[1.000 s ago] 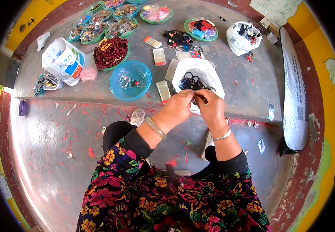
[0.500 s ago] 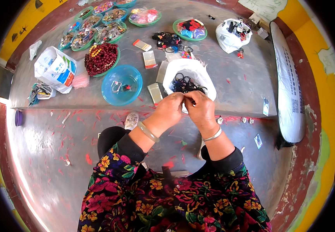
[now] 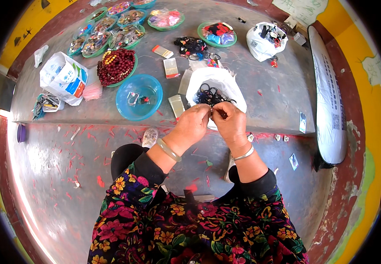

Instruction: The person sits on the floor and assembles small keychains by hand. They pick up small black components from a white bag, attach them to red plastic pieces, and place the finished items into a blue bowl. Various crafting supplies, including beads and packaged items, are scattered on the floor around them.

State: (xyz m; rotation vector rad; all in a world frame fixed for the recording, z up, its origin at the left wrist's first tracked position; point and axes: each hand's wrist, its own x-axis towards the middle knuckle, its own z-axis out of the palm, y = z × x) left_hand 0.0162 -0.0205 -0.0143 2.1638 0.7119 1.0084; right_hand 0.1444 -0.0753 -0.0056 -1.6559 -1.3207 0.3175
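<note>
My left hand [image 3: 193, 125] and my right hand [image 3: 227, 122] meet fingertip to fingertip over the near edge of a white plastic bag [image 3: 230, 83] full of small black rings [image 3: 211, 94]. Both pinch a small dark piece between them; it is too small to make out clearly. A pale green bangle sits on my left wrist, a silver one on my right. A blue plastic bowl [image 3: 126, 110] with a few small bits in it stands just left of my left hand.
A green bowl of dark red beads [image 3: 115, 66], several green bowls of mixed bits [image 3: 124, 20], a white and blue bag [image 3: 63, 77], another white bag [image 3: 265, 42], and small clear packets [image 3: 171, 68] lie on the grey step. A long white board [image 3: 331, 101] stands at right.
The view has shifted slightly so the bowls and bags sit higher in the picture. My hands stay together at the white bag's edge, still pinching the small piece.
</note>
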